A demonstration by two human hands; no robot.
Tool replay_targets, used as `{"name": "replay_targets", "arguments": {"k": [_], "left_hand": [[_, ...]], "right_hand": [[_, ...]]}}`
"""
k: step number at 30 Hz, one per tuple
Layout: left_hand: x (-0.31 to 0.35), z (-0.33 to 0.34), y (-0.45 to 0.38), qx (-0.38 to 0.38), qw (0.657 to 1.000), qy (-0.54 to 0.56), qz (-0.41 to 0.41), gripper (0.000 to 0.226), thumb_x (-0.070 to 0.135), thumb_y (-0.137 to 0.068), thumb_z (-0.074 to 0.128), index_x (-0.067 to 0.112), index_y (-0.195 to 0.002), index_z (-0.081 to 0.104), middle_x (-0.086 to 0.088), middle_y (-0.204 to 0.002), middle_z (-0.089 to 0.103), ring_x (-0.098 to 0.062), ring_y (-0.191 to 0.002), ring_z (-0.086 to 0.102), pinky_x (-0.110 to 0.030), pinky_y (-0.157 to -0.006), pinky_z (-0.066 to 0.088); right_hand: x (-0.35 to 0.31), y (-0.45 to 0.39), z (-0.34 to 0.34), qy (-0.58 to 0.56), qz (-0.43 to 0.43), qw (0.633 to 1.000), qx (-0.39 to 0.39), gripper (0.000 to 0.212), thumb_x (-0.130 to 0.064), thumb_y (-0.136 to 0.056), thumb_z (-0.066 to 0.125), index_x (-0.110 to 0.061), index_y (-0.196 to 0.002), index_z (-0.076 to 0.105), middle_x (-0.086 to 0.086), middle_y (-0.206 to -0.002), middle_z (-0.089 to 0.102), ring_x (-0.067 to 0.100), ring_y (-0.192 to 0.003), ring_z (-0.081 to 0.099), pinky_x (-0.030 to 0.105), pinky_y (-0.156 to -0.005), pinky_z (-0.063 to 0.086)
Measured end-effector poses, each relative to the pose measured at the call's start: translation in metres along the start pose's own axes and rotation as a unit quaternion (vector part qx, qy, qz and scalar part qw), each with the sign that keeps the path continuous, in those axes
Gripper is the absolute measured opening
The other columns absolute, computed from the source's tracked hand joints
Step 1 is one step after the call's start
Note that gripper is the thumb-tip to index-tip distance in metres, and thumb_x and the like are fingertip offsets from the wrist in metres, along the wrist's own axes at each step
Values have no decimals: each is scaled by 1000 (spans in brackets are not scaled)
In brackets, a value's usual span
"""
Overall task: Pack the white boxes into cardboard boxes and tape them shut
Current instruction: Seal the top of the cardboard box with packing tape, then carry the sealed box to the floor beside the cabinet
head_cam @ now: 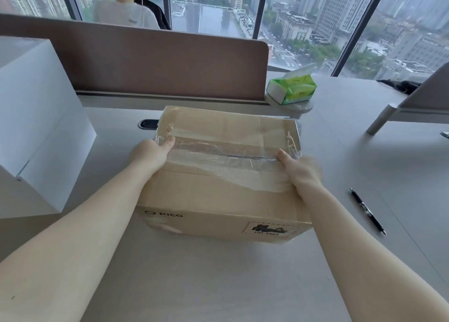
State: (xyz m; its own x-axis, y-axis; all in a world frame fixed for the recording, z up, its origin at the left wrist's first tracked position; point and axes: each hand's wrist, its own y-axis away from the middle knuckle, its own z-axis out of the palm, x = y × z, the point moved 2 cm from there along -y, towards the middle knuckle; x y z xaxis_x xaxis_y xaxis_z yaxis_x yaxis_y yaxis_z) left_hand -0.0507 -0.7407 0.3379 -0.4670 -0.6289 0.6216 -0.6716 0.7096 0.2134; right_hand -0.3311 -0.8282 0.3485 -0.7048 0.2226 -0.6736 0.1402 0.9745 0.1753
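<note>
A brown cardboard box [218,200] sits closed on the grey desk in front of me, with clear tape [226,154] running along its top seam. My left hand [151,151] grips the box's left top edge, thumb on the tape. At the right top edge my right hand [300,169] holds the box, thumb pointing at the seam. Large white boxes [36,117] stand on the desk to the left, apart from both hands.
A green tissue pack [291,88] lies behind the box at the right. A black pen [366,210] lies on the desk right of the box. A brown divider panel [158,66] runs along the desk's back, with a person seated behind it. A cable slot [148,124] lies behind the box.
</note>
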Motion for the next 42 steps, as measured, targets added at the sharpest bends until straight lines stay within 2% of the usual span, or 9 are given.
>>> {"name": "replay_targets", "arguments": {"k": [6,8,18,22,28,31,33,38,42], "left_hand": [[32,2,3,-8,998,-12,56,54,53,-94,34,8,-66,40,-8,-78,50,-29,-84,48,-34,-73,36],[45,4,6,-23,996,-10,83,52,53,-94,35,11,-62,37,-5,-70,47,-28,-81,46,-33,-71,34],[107,49,55,-151,945,-47,288,58,52,-95,35,1,-112,54,-15,-108,58,-34,-100,52,-35,-81,38],[123,80,107,-220,903,-51,367,56,49,-96,35,-2,-100,57,-19,-103,61,-37,-109,53,-34,-78,36],[138,122,201,-302,835,-71,454,60,52,-94,37,-3,-107,59,-21,-113,61,-38,-106,55,-38,-83,41],[139,138,261,-340,796,-76,494,55,51,-95,37,0,-86,56,-21,-104,60,-37,-104,55,-34,-76,35],[137,146,303,-359,766,-86,527,54,51,-95,35,2,-83,54,-21,-103,61,-36,-104,55,-33,-75,34],[121,162,414,-407,701,-97,577,58,50,-95,36,-2,-112,57,-20,-119,59,-36,-112,53,-36,-85,39],[101,170,502,-442,660,-87,602,57,50,-94,38,-1,-111,59,-17,-114,62,-36,-108,56,-35,-84,40]], "right_hand": [[2,14,-36,-29,11,997,68,49,-45,-88,55,0,-105,61,18,-109,63,34,-104,57,32,-76,38],[9,24,-47,-36,31,994,99,49,-46,-88,56,1,-102,59,18,-108,62,35,-103,57,33,-76,38],[76,129,-108,-51,166,946,272,46,-49,-88,54,-6,-74,44,7,-78,49,26,-82,48,32,-69,35],[115,191,-131,-73,240,906,342,47,-50,-87,55,-11,-65,41,8,-88,52,27,-81,49,33,-69,36],[170,295,-154,-81,343,830,433,48,-48,-88,54,-1,-99,57,11,-99,57,33,-97,55,35,-76,40],[195,350,-166,-92,378,789,476,50,-46,-88,56,1,-106,57,12,-102,58,34,-102,56,36,-80,42],[211,388,-172,-102,400,764,495,45,-46,-88,56,-3,-102,57,7,-93,52,31,-94,54,36,-79,42],[253,489,-184,-123,460,692,543,42,-48,-88,55,-8,-79,45,2,-71,50,22,-67,48,31,-63,38],[283,564,-193,-134,496,642,570,45,-47,-88,55,-12,-64,39,0,-65,44,15,-56,40,30,-53,33]]}}
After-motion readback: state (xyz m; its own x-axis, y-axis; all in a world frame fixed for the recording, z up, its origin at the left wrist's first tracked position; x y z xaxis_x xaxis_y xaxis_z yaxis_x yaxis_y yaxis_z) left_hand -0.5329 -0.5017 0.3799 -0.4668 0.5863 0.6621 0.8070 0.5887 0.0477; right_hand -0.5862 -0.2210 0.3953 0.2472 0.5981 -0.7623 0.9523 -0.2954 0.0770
